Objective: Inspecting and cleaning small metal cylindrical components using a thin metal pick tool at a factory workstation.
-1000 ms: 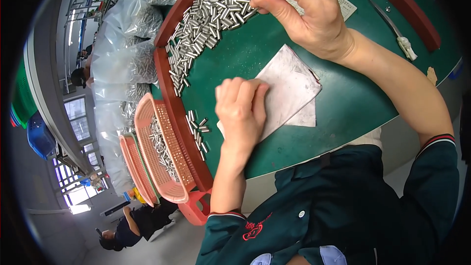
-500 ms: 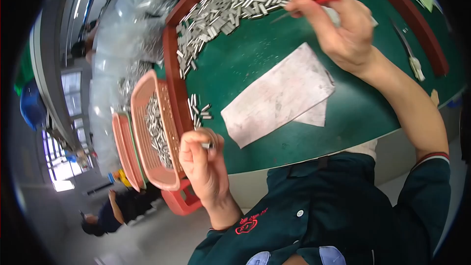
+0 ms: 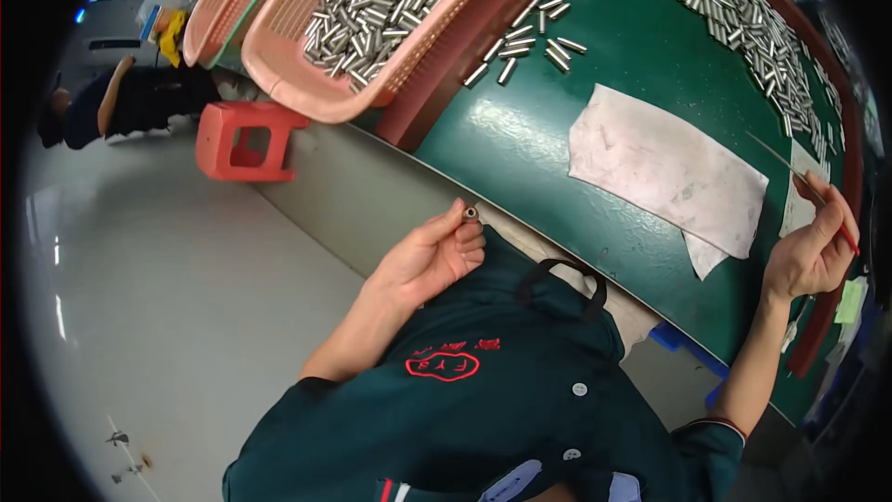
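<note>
Fingertips of our left hand pinch a small metal tube off the worktop's near edge, likely light, rigid, slippery, best held by its sides, while our right hand grips a thin red-handled pick.

thin tool tip perhaps blurred; tube tiny.

The left hand pinches a small metal tube between its fingertips, just off the near edge of the green table; the right hand holds a thin red-handled tool above the table's right side; a grey sheet lies between them; loose metal tubes line the far rim; a pink basket holds more tubes; a red stool stands on the floor.
</note>
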Action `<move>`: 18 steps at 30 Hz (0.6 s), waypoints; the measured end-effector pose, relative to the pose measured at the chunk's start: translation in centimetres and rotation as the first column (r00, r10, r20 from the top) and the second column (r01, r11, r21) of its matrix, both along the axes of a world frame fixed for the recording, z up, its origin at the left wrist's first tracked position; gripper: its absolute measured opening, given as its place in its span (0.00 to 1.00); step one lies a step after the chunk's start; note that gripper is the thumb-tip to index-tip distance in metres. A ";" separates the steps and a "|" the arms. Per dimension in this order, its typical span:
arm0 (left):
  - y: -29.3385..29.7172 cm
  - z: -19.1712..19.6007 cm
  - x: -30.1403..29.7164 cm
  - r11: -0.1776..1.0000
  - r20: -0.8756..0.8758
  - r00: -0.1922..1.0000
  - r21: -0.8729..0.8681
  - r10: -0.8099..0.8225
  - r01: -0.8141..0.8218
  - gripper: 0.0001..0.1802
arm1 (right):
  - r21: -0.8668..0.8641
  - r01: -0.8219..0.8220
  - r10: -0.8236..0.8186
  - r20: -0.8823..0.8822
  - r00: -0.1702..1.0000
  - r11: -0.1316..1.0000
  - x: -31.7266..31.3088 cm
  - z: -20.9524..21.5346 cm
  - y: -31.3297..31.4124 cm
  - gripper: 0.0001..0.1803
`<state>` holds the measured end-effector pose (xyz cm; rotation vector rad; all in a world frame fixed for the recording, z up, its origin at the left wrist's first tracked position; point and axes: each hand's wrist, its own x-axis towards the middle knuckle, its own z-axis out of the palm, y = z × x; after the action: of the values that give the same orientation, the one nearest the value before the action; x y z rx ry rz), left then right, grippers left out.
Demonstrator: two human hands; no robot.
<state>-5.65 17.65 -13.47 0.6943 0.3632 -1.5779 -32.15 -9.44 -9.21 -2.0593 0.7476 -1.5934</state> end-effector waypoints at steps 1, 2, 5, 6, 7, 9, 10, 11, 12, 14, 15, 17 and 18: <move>0.1 -0.5 0.0 1.000 -0.010 1.000 0.011 0.001 -0.001 0.11 | 0.022 0.000 0.000 0.003 1.000 1.000 -0.4 -0.3 -0.3 0.12; 0.1 -0.8 -0.1 0.999 -0.013 1.000 0.036 0.018 -0.017 0.11 | 0.029 -0.002 0.002 0.000 1.000 1.000 -0.7 -0.4 -0.5 0.12; 0.2 -1.3 -0.4 0.998 -0.054 0.998 0.058 0.037 -0.034 0.10 | 0.049 -0.006 0.006 0.007 1.000 0.999 -0.8 -0.4 -0.5 0.12; 0.2 -1.5 -0.5 0.997 -0.062 0.997 0.056 0.048 -0.045 0.10 | 0.053 0.011 -0.012 0.019 1.000 0.999 -0.8 -0.4 -0.6 0.12; 0.2 -1.7 -0.5 0.999 -0.058 0.998 0.035 0.036 -0.034 0.10 | 0.058 0.030 -0.032 0.032 0.999 0.998 -0.8 -0.5 -0.7 0.12; 0.2 -1.9 -0.5 0.999 -0.060 0.998 0.014 0.033 -0.033 0.10 | 0.063 0.036 -0.038 0.024 0.999 0.997 -0.5 -0.4 -0.6 0.13; 0.2 -2.0 -0.5 0.999 -0.052 0.998 0.012 0.031 -0.030 0.10 | 0.071 0.042 -0.043 0.019 0.999 0.997 -0.5 -0.4 -0.7 0.13; 0.2 -2.1 -0.5 1.000 -0.044 0.999 0.011 0.028 -0.028 0.10 | 0.080 0.047 -0.049 0.014 0.999 0.996 -0.4 -0.4 -0.7 0.13; 0.3 -2.2 -0.5 0.999 -0.049 0.998 0.009 0.038 -0.038 0.10 | 0.078 0.038 -0.039 0.009 0.999 0.996 -0.3 -0.4 -0.7 0.13; 0.3 -2.2 -0.5 1.000 -0.031 0.999 0.005 0.030 -0.030 0.09 | 0.099 0.051 -0.052 0.010 0.999 0.994 -0.1 -0.5 -0.6 0.15; 0.2 -2.1 -0.5 0.999 -0.034 0.999 0.003 0.041 -0.040 0.09 | 0.113 0.046 -0.047 0.004 0.999 0.992 -0.2 -0.4 -0.6 0.15; 0.1 -2.0 -0.5 0.999 -0.025 0.999 0.039 0.036 -0.035 0.09 | 0.109 0.041 -0.041 -0.003 0.999 0.993 -0.2 -0.4 -0.6 0.15; 0.1 -2.1 -0.5 0.998 -0.026 0.999 0.036 0.044 -0.043 0.09 | 0.108 0.045 -0.044 -0.008 0.999 0.993 -0.2 -0.4 -0.6 0.15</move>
<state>-6.20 17.75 -15.57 0.6887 0.4244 -1.5437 -32.39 -10.02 -9.61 -1.9838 0.8676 -1.5365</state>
